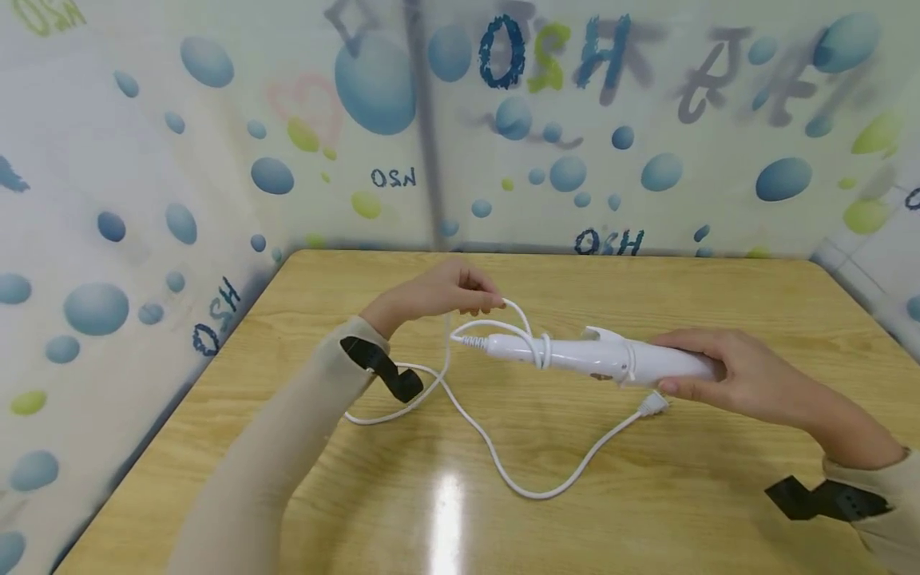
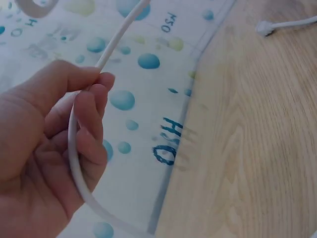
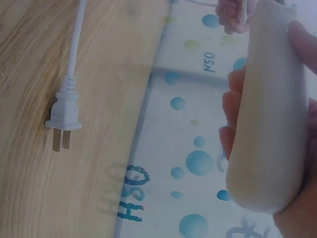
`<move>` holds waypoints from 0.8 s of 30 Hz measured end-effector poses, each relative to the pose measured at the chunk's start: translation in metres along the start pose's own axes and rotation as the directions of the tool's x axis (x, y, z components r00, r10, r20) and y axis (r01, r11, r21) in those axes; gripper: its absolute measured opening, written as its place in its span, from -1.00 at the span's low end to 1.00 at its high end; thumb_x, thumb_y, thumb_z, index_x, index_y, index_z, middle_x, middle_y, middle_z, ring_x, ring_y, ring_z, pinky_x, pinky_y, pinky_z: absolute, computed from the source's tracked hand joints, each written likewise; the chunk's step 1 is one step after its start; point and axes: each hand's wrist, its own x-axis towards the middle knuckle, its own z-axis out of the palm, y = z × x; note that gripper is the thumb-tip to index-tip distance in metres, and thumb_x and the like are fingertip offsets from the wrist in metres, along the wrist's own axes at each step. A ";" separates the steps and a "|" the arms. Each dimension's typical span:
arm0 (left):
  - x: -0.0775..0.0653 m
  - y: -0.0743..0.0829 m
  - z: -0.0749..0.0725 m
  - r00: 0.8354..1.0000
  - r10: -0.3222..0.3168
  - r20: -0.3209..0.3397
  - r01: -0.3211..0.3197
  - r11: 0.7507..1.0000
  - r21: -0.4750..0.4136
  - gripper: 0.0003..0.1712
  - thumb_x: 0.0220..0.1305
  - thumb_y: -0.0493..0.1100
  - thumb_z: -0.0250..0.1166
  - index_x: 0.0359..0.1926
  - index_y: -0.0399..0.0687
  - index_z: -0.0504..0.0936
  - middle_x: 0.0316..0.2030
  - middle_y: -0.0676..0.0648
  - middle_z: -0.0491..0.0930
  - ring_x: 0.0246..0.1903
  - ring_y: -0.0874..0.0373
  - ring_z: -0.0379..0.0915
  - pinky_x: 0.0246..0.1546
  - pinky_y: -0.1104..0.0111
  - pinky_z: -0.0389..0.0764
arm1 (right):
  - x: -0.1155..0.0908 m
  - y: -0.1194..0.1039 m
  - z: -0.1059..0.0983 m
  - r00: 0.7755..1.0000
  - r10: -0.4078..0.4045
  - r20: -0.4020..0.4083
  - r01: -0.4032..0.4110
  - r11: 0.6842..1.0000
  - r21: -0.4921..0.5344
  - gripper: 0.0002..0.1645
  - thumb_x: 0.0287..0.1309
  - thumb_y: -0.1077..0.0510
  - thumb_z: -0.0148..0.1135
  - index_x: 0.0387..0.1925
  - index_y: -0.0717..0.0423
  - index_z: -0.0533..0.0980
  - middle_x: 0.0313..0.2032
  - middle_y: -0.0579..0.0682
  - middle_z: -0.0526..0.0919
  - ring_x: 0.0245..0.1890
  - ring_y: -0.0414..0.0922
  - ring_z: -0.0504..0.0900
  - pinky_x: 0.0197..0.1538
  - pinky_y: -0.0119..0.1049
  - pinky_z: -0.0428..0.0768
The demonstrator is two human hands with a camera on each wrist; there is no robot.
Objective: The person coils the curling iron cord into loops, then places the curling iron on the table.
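Observation:
A white, wand-shaped corded appliance [image 1: 582, 355], much like a hair curler, is held over the table. My right hand [image 1: 747, 375] grips its thick rounded end, with the thumb and fingers on opposite sides in the right wrist view. Its white power cord [image 2: 119, 37] is looped around the slimmer end. Between thumb and index finger, my left hand [image 1: 449, 294] pinches that cord, which runs down across the palm in the left wrist view. The two-pin plug [image 3: 64, 111] lies on the wood, below the right hand in the head view.
Loose cord curves over the wooden table [image 1: 359, 495] between the arms. A wall [image 1: 460, 200] printed with blue and green drops stands right behind the table's far edge, and another patterned wall [image 1: 144, 239] borders the left side.

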 end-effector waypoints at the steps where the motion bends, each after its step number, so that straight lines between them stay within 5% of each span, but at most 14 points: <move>1: 0.000 0.003 0.000 1.000 -0.005 -0.010 0.005 1.000 0.002 -0.83 0.23 -0.19 0.22 -0.33 -0.21 0.67 -0.59 -0.26 0.46 -0.65 0.13 0.33 -0.58 0.37 0.40 | 0.000 -0.001 0.000 1.000 0.002 0.002 -0.002 1.000 -0.010 -0.52 -0.02 0.15 0.36 -0.01 0.17 0.51 -0.25 -0.11 0.57 -0.46 -0.33 0.42 -0.50 -0.39 0.40; 8: -0.001 0.029 0.007 0.997 -0.050 -0.059 0.054 0.996 0.068 -0.84 0.15 -0.12 0.31 -0.38 -0.12 0.71 -0.64 -0.18 0.53 -0.81 0.15 0.28 -0.72 0.41 0.36 | 0.007 -0.008 0.000 0.999 0.007 0.050 0.003 0.981 -0.192 -0.51 -0.05 -0.09 0.37 -0.08 0.05 0.58 -0.28 -0.21 0.59 -0.47 -0.32 0.41 -0.51 -0.41 0.37; 15: -0.005 0.049 0.024 0.997 0.050 -0.062 -0.044 0.995 0.091 -0.88 0.15 -0.17 0.31 -0.39 -0.13 0.71 -0.67 -0.08 0.54 -0.80 -0.03 0.27 -0.75 0.36 0.37 | 0.015 -0.006 0.004 0.990 0.102 0.098 -0.073 0.962 -0.263 -0.41 0.06 -0.17 0.25 -0.01 0.16 0.53 -0.28 -0.09 0.60 -0.47 -0.27 0.42 -0.47 -0.31 0.38; 19: -0.009 0.054 0.032 0.995 0.073 -0.073 -0.070 0.996 0.047 -0.84 0.18 -0.21 0.27 -0.27 -0.20 0.68 -0.65 -0.09 0.55 -0.76 -0.11 0.34 -0.72 0.34 0.43 | 0.015 0.000 0.001 0.986 0.163 0.047 -0.144 0.950 -0.276 -0.37 0.10 -0.17 0.21 0.04 0.23 0.49 -0.23 0.06 0.62 -0.44 -0.18 0.46 -0.45 -0.24 0.39; 24: -0.013 0.053 0.043 0.991 0.120 -0.061 -0.121 0.993 -0.013 -0.71 0.26 -0.30 0.17 -0.03 -0.35 0.57 -0.53 -0.08 0.58 -0.70 0.03 0.45 -0.64 0.22 0.52 | 0.012 0.005 -0.001 0.977 0.204 -0.069 -0.215 0.923 -0.320 -0.34 0.12 -0.19 0.17 0.06 0.24 0.47 -0.16 0.21 0.60 -0.40 -0.07 0.53 -0.48 -0.19 0.40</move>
